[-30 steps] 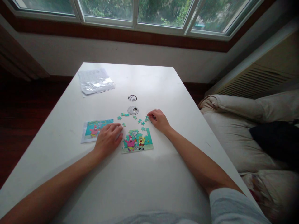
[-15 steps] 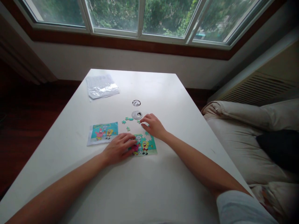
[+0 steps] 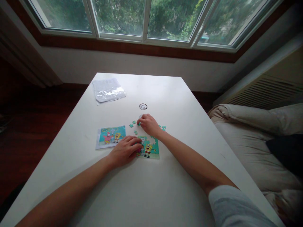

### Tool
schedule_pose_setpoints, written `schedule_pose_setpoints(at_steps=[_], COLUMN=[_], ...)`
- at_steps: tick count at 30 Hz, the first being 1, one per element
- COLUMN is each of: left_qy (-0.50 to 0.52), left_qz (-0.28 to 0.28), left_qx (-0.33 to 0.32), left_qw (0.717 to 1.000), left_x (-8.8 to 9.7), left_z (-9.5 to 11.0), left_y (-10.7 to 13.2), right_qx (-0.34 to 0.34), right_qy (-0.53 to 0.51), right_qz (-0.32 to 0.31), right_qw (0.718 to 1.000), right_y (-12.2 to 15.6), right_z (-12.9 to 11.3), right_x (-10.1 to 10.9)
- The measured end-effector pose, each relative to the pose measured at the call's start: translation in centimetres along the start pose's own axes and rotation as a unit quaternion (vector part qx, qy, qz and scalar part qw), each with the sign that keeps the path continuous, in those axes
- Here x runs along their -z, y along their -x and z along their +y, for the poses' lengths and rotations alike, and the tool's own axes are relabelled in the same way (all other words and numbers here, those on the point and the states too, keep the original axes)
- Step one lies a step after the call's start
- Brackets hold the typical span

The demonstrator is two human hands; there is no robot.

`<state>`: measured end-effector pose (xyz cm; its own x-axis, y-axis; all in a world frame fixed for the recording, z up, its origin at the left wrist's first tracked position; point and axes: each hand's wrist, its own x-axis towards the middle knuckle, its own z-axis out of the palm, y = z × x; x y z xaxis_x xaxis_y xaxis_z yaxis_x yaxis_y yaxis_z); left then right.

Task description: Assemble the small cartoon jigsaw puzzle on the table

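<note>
A partly built cartoon jigsaw [image 3: 149, 149] lies on the white table [image 3: 146, 189]. My left hand [image 3: 125, 150] rests flat on its left part, fingers stretched out. My right hand [image 3: 148, 124] reaches over the puzzle's top edge among several loose teal pieces [image 3: 131, 125], its fingers curled down onto one of them; what they hold is hidden. More loose pieces [image 3: 163, 128] lie to the right of that hand. A printed picture card [image 3: 110, 136] showing the same scene lies left of the puzzle.
A clear plastic bag with paper [image 3: 108, 90] lies at the table's far left. A round metal cable hole [image 3: 143, 106] sits mid-table; a second round cover is mostly hidden by my right hand. A cushioned sofa [image 3: 248, 148] flanks the table's right edge. Windows span the far wall.
My right hand has moved left across the loose pieces, from the right end to the left end. My left hand has slid right onto the puzzle. The camera has tilted.
</note>
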<state>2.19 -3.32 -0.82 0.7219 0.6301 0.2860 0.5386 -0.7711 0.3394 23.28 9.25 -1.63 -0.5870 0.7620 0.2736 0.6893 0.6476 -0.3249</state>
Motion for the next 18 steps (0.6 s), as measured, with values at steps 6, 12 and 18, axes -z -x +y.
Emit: schedule_pose_setpoints(at_steps=[6,12,18], left_qy=[-0.003,-0.004,-0.013], left_qz=[0.019,0.01,0.013], left_qx=[0.006,0.008,0.012], left_qw=[1.0,1.0,1.0], left_x=[-0.2,0.0,0.0], left_z=[0.2,0.2,0.4], left_y=[-0.3,-0.4,-0.4], right_qx=[0.0,0.008,0.02], right_qy=[-0.077,-0.057,-0.022], right_qz=[0.021,0.031,0.006], right_qw=[0.997,0.998,1.0], right_y=[0.3,0.5,0.2], right_z=[1.0,0.5,-0.8], right_x=[-0.1,-0.3,-0.5])
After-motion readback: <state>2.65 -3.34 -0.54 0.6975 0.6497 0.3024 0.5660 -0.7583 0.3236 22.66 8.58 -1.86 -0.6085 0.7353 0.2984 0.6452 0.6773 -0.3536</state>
